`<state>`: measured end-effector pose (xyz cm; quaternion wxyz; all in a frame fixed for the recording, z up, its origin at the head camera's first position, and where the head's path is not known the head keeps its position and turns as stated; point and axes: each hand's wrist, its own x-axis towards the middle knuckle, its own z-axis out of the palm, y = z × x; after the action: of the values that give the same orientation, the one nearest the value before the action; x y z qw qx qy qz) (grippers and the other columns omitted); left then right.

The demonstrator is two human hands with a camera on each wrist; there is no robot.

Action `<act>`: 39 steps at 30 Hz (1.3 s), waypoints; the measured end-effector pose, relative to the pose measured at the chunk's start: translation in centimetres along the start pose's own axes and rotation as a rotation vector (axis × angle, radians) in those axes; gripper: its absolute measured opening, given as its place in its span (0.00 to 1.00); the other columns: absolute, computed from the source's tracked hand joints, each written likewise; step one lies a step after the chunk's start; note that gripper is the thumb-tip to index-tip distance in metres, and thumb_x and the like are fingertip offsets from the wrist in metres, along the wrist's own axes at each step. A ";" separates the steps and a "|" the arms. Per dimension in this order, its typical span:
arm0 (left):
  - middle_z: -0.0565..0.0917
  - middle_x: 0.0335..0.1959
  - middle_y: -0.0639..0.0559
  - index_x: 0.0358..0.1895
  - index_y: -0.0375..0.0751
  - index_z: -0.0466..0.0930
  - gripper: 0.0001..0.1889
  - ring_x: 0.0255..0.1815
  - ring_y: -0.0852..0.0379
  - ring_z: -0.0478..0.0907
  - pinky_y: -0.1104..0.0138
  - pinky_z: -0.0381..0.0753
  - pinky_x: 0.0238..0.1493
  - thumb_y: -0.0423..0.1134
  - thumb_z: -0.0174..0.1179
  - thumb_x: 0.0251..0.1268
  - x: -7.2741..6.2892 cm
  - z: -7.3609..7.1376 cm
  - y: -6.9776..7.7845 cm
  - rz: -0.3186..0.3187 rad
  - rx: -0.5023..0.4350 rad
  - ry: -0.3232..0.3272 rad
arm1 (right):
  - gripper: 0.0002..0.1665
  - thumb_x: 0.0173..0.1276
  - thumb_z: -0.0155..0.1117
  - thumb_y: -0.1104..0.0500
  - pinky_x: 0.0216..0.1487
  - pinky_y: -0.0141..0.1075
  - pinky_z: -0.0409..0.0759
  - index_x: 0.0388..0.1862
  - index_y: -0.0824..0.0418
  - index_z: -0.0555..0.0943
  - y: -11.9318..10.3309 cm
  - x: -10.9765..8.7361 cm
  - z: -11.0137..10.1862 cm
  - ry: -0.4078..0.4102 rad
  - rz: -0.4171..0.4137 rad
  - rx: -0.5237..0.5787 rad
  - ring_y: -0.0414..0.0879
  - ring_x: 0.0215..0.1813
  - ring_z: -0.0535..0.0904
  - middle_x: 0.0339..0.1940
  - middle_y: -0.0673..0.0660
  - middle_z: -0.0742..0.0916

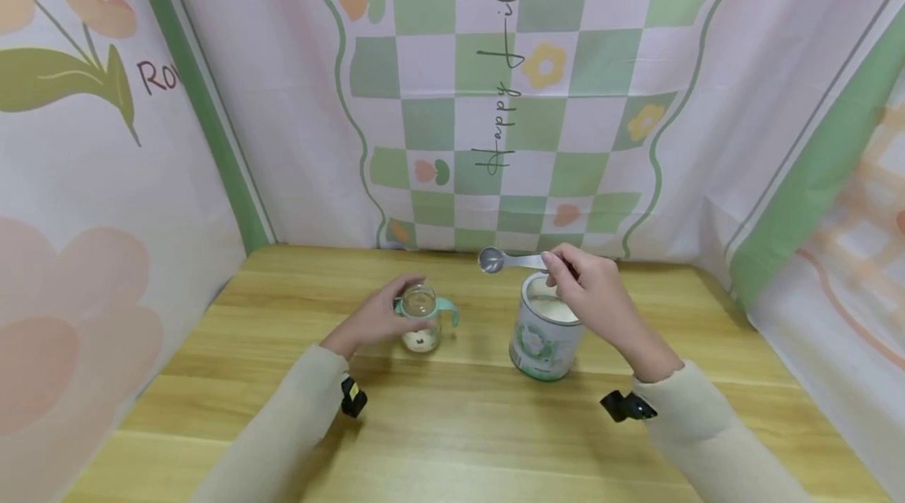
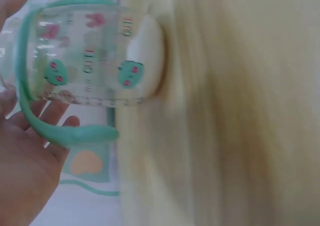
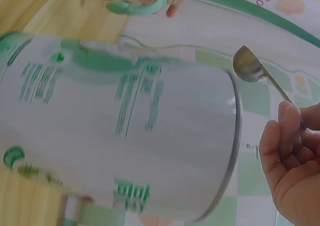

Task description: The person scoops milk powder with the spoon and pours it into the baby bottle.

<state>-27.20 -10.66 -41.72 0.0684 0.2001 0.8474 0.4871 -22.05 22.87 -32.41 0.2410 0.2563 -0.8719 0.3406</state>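
Observation:
My left hand (image 1: 385,317) holds a clear baby bottle (image 1: 421,339) around its upper part, thumb on the near side and fingers behind. The bottle stands upright on the wooden table, lidless, with mint-green handles (image 2: 75,134). White powder (image 2: 148,56) lies at its bottom. My right hand (image 1: 594,291) pinches the handle of a metal measuring spoon (image 1: 492,260), held level above the rim of a white and green can (image 1: 544,350). The spoon's bowl shows bare metal and points left, toward the bottle. Inside the open can, pale powder (image 1: 554,309) shows near the top.
The wooden table (image 1: 438,440) runs back to a hanging cloth (image 1: 488,118) with green and white checks. Printed cloth also hangs at the left and right sides. A black wrist camera (image 1: 353,397) sits on the left sleeve, another (image 1: 628,406) by the right sleeve.

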 end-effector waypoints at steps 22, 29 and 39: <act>0.71 0.71 0.49 0.74 0.44 0.65 0.42 0.71 0.54 0.66 0.58 0.66 0.70 0.48 0.74 0.59 2.7 0.6 6.6 0.318 0.110 0.028 | 0.14 0.80 0.55 0.59 0.18 0.33 0.66 0.31 0.56 0.78 2.1 -1.9 -3.4 0.005 0.022 -0.118 0.39 0.17 0.64 0.22 0.49 0.78; 0.70 0.72 0.54 0.75 0.48 0.64 0.43 0.71 0.59 0.66 0.64 0.61 0.72 0.50 0.74 0.59 3.4 2.7 8.5 0.327 0.069 -0.036 | 0.12 0.79 0.58 0.57 0.18 0.34 0.66 0.31 0.55 0.80 2.5 -2.6 -4.0 -0.023 0.050 -0.143 0.40 0.16 0.65 0.18 0.46 0.75; 0.72 0.70 0.53 0.75 0.47 0.63 0.44 0.68 0.58 0.70 0.65 0.68 0.68 0.50 0.76 0.56 4.2 6.7 9.2 0.288 -0.058 -0.128 | 0.15 0.77 0.60 0.50 0.19 0.35 0.67 0.28 0.52 0.80 2.8 -2.8 -4.6 -0.101 0.130 -0.192 0.41 0.18 0.68 0.17 0.45 0.76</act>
<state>-26.42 0.48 -37.01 0.0573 0.3480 0.7893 0.5026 -20.50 28.72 -32.40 0.1974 0.1917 -0.9264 0.2570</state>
